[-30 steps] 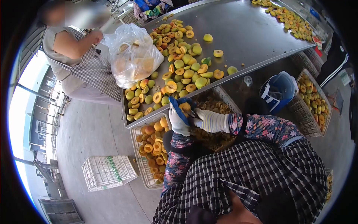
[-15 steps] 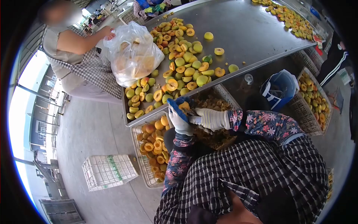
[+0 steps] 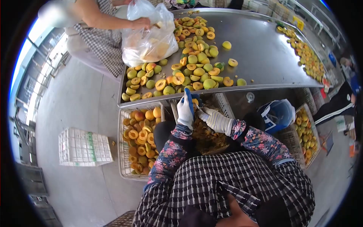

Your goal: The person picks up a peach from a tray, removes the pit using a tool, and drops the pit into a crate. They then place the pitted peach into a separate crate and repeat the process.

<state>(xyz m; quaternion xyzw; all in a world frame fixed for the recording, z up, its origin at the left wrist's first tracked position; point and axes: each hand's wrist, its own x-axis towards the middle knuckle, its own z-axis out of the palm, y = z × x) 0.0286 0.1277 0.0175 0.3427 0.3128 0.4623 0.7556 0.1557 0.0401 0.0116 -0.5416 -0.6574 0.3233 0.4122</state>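
My left hand, in a white glove with blue on the palm and fingers, holds a cut yellow fruit just past the metal table's near edge. Close on its right, my right hand wears a striped knitted glove; its fingers are closed around a small tool, mostly hidden, whose tip meets the fruit. Below both hands is a crate of brownish scraps. Halved green and orange fruits lie on the metal table beyond.
A crate of peeled orange halves stands left of my knees, an upturned white crate farther left. A blue bucket and fruit crate are right. Across the table's left corner, a person handles a plastic bag.
The view has shifted, moving the table upward. The other person now has a hand at the bag's opening. My hands remain together at the fruit, with my left hand turned more upright.
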